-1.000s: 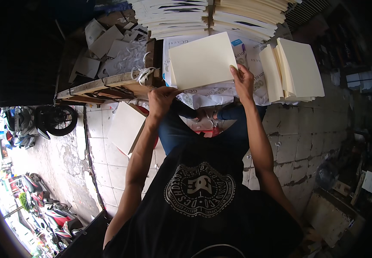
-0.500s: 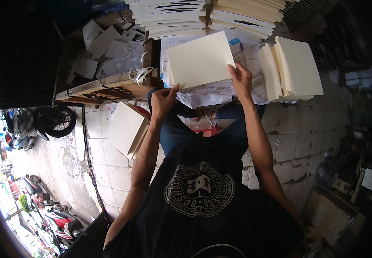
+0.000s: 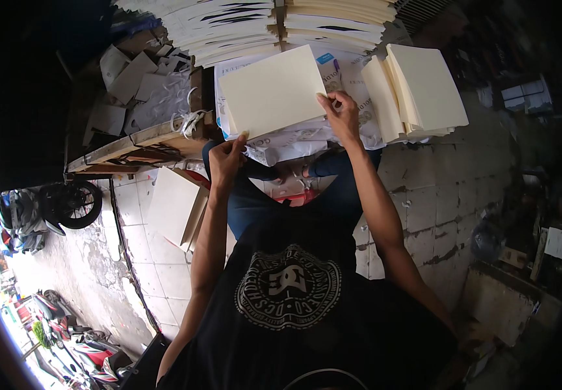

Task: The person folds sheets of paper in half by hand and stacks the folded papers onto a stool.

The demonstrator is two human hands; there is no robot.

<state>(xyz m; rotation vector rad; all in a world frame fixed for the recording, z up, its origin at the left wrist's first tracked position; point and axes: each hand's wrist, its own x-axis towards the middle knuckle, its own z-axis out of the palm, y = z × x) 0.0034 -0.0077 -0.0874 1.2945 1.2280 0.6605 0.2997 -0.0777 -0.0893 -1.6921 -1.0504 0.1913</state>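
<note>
Head view: cream sheet point(image 3: 273, 88) pinched by its edges

From far away, I see the sheet slanted a little over white wrapping point(image 3: 295, 136). I cannot tell if it touches it all over. The left hand point(image 3: 227, 156) has a narrow pinch on its near left corner. The right hand point(image 3: 341, 118) pinches its right edge, thumb on top.

I think a soft pinch is best, so the paper gets no dents. Both sides should be level, since a thin sheet may bend or slip.

Just past the sheet are a blue card point(image 3: 324, 58) and a purple pen point(image 3: 336, 65). On the right stands a cream stack point(image 3: 430, 84). Tall paper piles point(image 3: 336, 29) rise at the back. On the left, a wooden box point(image 3: 131, 144) holds white scraps point(image 3: 131, 78). More paper point(image 3: 171, 205) sits beside the left forearm.
</note>
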